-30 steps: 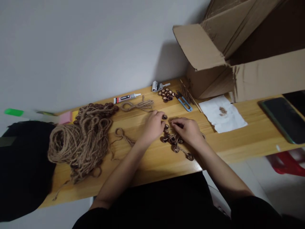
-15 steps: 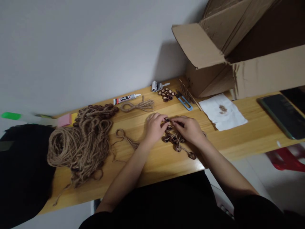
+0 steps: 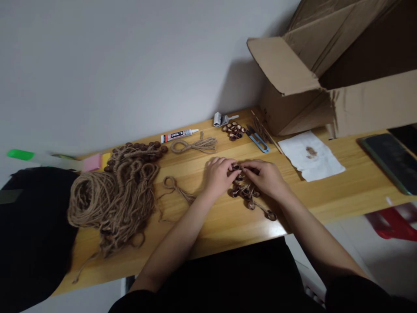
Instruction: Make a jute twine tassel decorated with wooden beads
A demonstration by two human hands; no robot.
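Now | left hand (image 3: pixel 219 176), right hand (image 3: pixel 265 177) | both pinch bead (image 3: pixel 235 167)

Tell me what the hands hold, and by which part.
Left hand and right hand pinch a brown bead at the top of the beaded twine cluster.

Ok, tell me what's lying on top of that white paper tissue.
On the white paper tissue sits one small brown clump, apparently fibre scraps; too small to tell exactly. Nothing else lies on it. What is beneath the sheet is covered, apart from the wooden table around it.
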